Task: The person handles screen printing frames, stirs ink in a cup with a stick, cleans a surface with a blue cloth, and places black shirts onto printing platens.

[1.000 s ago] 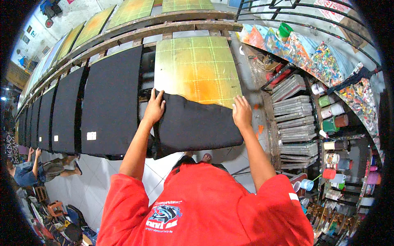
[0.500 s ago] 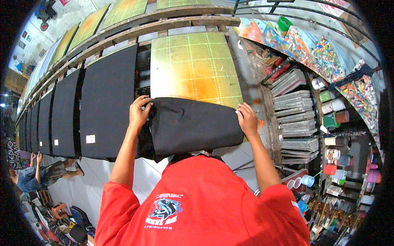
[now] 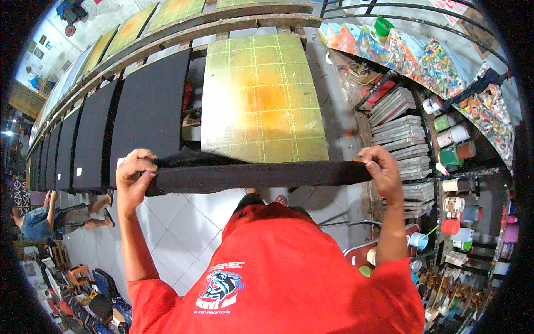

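Left hand (image 3: 134, 172) and right hand (image 3: 382, 170), fingers pinched closed on opposite ends of a black cloth (image 3: 261, 177), stretch it across the near end of a yellow-green gridded board (image 3: 261, 100), mostly bare, while neighbouring boards (image 3: 147, 106) leftward already lie covered in black.

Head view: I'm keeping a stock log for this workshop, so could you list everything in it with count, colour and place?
Black cloth: one, black, between both hands
Bare board: one, yellow-green and orange, beyond the cloth
Black panels: several, black, row at left
Wooden rails: two, brown, across the top
Far boards: several, mostly yellow-green, behind the rails
Green bucket: one, green, upper right
Flat frames: many, grey, stacked right
Tubs: many, mixed colours, far right
Clutter: uncountable, mixed, lower corners
Floor: one, pale tiles, below
Co-worker: one, blue top, left
Red shirt: one, red, bottom centre
Left hand: one, cloth's left end
Right hand: one, cloth's right end
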{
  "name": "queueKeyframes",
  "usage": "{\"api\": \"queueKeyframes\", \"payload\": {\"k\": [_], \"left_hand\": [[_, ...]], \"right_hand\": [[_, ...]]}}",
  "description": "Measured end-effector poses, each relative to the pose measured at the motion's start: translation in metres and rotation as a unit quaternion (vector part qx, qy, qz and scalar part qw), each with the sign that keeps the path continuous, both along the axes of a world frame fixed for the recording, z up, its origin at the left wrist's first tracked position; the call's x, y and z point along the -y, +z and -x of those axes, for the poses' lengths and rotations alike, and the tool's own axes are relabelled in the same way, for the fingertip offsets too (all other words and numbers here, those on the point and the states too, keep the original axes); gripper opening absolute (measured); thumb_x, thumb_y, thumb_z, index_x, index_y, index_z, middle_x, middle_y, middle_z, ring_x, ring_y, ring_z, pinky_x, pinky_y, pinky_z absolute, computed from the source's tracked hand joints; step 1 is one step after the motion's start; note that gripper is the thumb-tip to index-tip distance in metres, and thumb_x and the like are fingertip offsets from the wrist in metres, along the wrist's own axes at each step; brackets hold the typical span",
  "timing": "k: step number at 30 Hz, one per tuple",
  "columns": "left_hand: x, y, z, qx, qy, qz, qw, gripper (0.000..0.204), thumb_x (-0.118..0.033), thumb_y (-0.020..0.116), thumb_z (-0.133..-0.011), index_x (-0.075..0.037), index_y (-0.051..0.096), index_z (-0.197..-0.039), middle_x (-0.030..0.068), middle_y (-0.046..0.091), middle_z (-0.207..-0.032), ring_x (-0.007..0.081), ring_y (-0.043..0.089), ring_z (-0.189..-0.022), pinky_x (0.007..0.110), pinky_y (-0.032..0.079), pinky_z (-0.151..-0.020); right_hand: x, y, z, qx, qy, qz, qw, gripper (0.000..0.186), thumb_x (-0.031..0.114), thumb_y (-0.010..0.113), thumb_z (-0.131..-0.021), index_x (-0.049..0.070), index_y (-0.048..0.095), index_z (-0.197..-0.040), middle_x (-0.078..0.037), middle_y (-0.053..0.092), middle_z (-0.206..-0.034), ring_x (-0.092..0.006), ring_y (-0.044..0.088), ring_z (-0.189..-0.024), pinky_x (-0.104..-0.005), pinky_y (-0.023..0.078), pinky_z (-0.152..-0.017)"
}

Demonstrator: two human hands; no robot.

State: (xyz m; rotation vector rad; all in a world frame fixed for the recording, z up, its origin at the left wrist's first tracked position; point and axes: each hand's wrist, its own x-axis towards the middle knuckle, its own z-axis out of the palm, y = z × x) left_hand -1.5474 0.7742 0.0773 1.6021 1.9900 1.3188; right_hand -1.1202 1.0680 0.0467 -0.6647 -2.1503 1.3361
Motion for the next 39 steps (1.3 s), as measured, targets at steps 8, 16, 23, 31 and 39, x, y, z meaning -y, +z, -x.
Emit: {"api": "queueKeyframes", "payload": {"k": [8, 16, 23, 31, 39], "left_hand": [[0.072, 0.008, -0.054, 0.171, -0.084, -0.101, 0.976, 0.021, -0.018, 0.074, -0.063, -0.008, 0.055, -0.061, 0.0111, 0.063, -0.085, 0.0321, 0.053, -0.099, 0.046, 0.035, -0.09], [0.099, -0.054, -0.046, 0.172, -0.098, -0.013, 0.98, 0.018, -0.016, 0.071, -0.069, -0.006, 0.056, -0.066, 0.0045, 0.053, -0.064, 0.0211, 0.046, -0.071, 0.035, 0.035, -0.073], [0.081, -0.136, -0.033, -0.139, -0.153, 0.187, 0.96, 0.012, -0.012, 0.062, -0.077, -0.003, 0.054, -0.075, 0.0125, 0.056, -0.074, 0.0305, 0.052, -0.076, 0.041, 0.039, -0.072], [0.015, -0.204, -0.001, -0.178, -0.115, 0.257, 0.943, 0.014, -0.017, 0.062, -0.078, -0.003, 0.059, -0.078, 0.0134, 0.06, -0.078, 0.0335, 0.055, -0.082, 0.043, 0.044, -0.071], [-0.003, -0.21, 0.011, -0.04, -0.092, 0.213, 0.972, 0.013, -0.012, 0.061, -0.08, -0.001, 0.055, -0.078, 0.012, 0.056, -0.074, 0.0267, 0.053, -0.073, 0.036, 0.043, -0.065]], "right_hand": [[0.06, 0.078, -0.036, 0.137, 0.069, -0.254, 0.955, 0.014, 0.018, 0.06, -0.077, 0.006, 0.054, -0.075, -0.008, 0.057, -0.07, -0.0286, 0.054, -0.068, -0.04, 0.04, -0.081], [0.084, 0.03, -0.042, 0.299, 0.159, -0.237, 0.911, 0.031, 0.036, 0.069, -0.069, 0.007, 0.058, -0.067, -0.008, 0.057, -0.067, -0.0256, 0.056, -0.068, -0.0426, 0.037, -0.09], [0.069, -0.108, -0.04, 0.335, 0.123, -0.277, 0.892, 0.027, 0.032, 0.064, -0.077, 0.007, 0.063, -0.084, -0.009, 0.062, -0.081, -0.0267, 0.059, -0.087, -0.0486, 0.027, -0.102], [0.024, -0.167, -0.014, 0.359, 0.038, -0.276, 0.891, 0.034, 0.035, 0.063, -0.078, 0.004, 0.063, -0.094, -0.013, 0.064, -0.093, -0.0297, 0.059, -0.089, -0.0479, 0.029, -0.101], [-0.018, -0.168, 0.001, 0.332, 0.029, -0.254, 0.908, 0.033, 0.034, 0.063, -0.078, 0.005, 0.062, -0.092, -0.013, 0.063, -0.094, -0.0309, 0.059, -0.087, -0.0478, 0.029, -0.101]]}}
